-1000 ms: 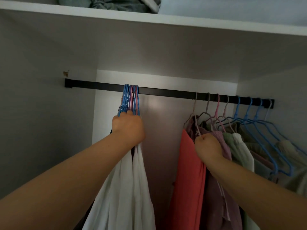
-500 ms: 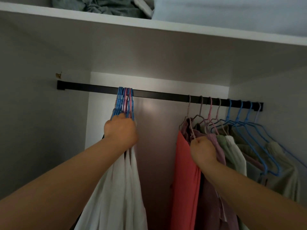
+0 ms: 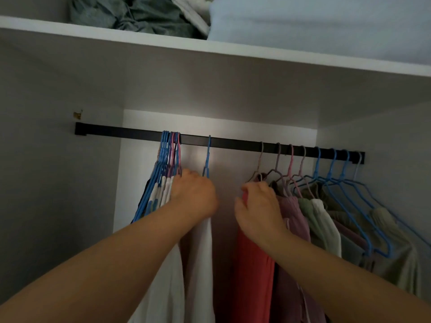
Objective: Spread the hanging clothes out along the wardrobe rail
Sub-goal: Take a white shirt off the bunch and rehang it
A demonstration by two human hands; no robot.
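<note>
A: Entry. Rail (image 3: 233, 141), black, runs across the wardrobe just above both hands. One blue hanger (image 3: 207, 157) hangs alone on it, straight above the left hand (image 3: 193, 197).

B: Grip?

A: Left hand is curled round the neck of that hanger; a white garment (image 3: 200, 264) hangs below the wrist. Just left of the knuckles, a tight bunch of hangers (image 3: 170, 150), blue and pink, hooks packed together, carries white clothes.

B: Right hand (image 3: 258, 206)?

A: Fingers closed on the shoulder of the red garment (image 3: 251, 271), which drops beneath it. Bare rail shows above the gap between the two hands.

B: Further out?

A: Right of the right hand, hooks sit spaced along the rail with mauve (image 3: 293, 213), pale green (image 3: 324, 224) and beige clothes. High above both hands, a white shelf (image 3: 210, 48) holds crumpled grey-green fabric (image 3: 130, 15) and a pale blue bundle (image 3: 326, 24).
</note>
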